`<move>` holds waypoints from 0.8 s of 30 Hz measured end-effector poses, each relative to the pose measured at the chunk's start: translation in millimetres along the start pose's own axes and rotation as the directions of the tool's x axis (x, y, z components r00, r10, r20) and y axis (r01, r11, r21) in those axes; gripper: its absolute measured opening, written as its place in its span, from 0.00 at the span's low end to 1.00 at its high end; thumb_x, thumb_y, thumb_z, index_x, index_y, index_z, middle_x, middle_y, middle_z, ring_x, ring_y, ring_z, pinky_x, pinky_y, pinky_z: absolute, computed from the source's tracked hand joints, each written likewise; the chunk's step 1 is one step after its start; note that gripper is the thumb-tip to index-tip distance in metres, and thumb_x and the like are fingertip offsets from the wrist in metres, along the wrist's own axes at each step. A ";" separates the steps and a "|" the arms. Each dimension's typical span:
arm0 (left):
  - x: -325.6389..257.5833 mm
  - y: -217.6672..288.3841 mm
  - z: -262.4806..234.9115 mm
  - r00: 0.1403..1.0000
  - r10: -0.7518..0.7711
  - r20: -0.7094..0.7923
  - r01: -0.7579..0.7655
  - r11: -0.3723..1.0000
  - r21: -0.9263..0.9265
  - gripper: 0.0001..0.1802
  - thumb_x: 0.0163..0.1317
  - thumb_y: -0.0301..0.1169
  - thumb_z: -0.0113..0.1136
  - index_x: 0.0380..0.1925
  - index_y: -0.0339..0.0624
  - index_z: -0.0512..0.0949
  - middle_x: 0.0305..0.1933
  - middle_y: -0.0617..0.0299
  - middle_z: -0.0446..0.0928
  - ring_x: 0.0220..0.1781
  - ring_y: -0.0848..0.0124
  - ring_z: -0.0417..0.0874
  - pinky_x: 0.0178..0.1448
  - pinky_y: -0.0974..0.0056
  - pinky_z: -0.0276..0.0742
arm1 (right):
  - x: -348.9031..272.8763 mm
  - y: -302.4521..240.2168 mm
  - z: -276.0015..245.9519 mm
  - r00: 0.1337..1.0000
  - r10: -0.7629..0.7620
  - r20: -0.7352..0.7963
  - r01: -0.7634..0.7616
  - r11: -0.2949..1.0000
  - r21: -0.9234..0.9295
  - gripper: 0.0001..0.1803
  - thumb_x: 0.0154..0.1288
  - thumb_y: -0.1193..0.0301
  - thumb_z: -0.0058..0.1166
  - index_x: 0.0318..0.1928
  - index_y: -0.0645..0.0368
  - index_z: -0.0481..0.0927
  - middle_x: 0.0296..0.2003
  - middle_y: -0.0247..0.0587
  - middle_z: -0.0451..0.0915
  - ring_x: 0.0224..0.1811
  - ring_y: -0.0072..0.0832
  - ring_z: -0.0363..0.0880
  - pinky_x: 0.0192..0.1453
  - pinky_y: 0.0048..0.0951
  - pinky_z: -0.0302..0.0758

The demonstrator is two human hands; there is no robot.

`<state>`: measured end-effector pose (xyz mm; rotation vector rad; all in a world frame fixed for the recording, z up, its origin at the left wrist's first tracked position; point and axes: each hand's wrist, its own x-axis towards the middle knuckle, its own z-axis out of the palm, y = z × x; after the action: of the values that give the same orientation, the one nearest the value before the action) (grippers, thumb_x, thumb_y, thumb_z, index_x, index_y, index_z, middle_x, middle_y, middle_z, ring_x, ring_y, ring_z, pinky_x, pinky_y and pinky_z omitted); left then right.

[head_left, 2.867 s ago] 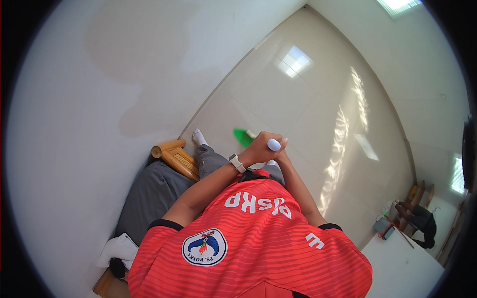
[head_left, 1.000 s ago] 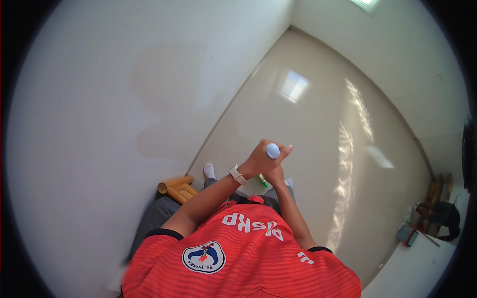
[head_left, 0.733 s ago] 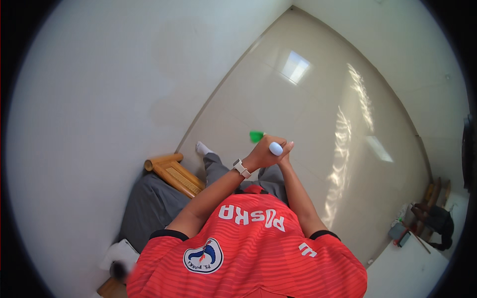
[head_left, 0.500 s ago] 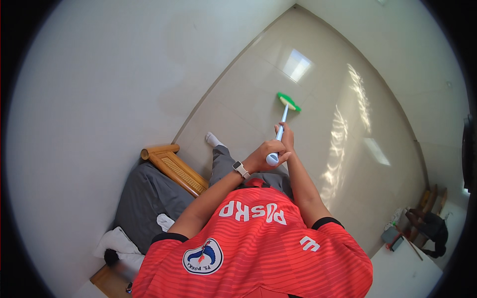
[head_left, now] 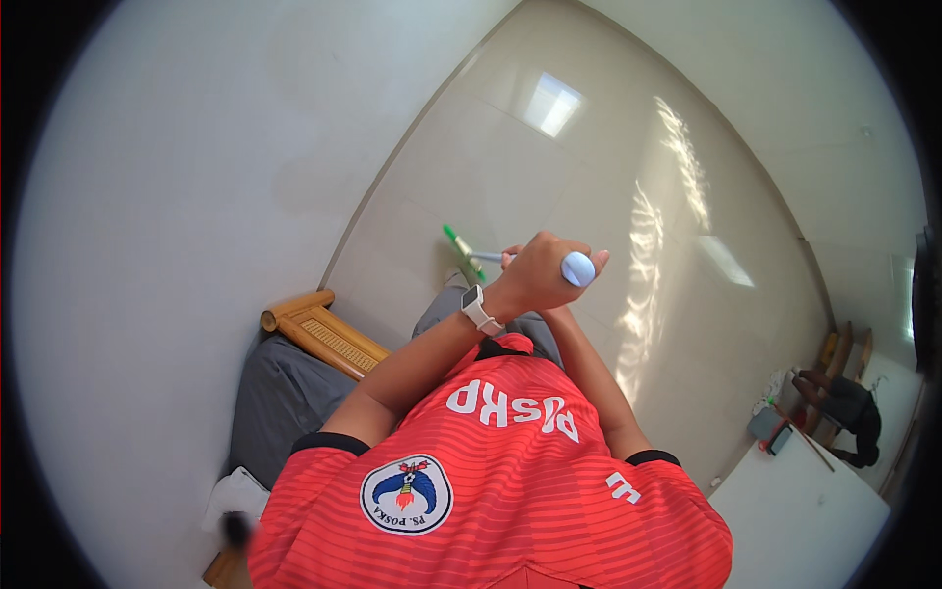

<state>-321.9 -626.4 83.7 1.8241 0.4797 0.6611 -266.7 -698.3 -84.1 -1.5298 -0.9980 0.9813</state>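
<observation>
A long-handled broom with a light blue handle and a cream head edged in green (head_left: 465, 253) slants away from me to the left, its head low by the floor. My left hand (head_left: 543, 270), with a pale-strapped watch on the wrist, wraps round the handle's upper end. The rounded pale blue cap (head_left: 578, 269) sticks out past this fist. Lower on the same handle, my right hand (head_left: 511, 257) is closed round it, mostly hidden behind my left. Just beside the broom head is my socked foot (head_left: 456, 279).
Shiny pale floor tiles (head_left: 559, 187) spread ahead, bordered by walls. At left stands a bamboo seat (head_left: 329, 329) with dark grey cloth (head_left: 285, 402) against it. On the right are a white tabletop (head_left: 800, 510) and what looks like a person in dark clothing (head_left: 854, 407) near wooden slats.
The broom head has swung left and closer to my foot. Its upper end has risen to the right along with my left hand, and my right hand has shifted left.
</observation>
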 end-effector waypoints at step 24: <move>97.3 -118.9 97.7 1.000 -0.021 -0.017 0.021 1.000 0.015 0.17 0.61 0.39 0.70 0.25 0.40 0.75 0.35 0.59 0.82 0.48 0.56 0.79 0.57 0.55 0.76 | 176.7 112.7 -210.1 0.974 0.202 -0.106 -0.216 0.670 -0.710 0.24 0.69 0.54 0.54 0.58 0.55 0.77 0.44 0.51 0.84 0.49 0.48 0.82 0.48 0.48 0.77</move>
<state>-185.6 -597.4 -33.5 1.8270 0.5161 0.6606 0.5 -612.6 -180.4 -2.3510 -1.3036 0.7460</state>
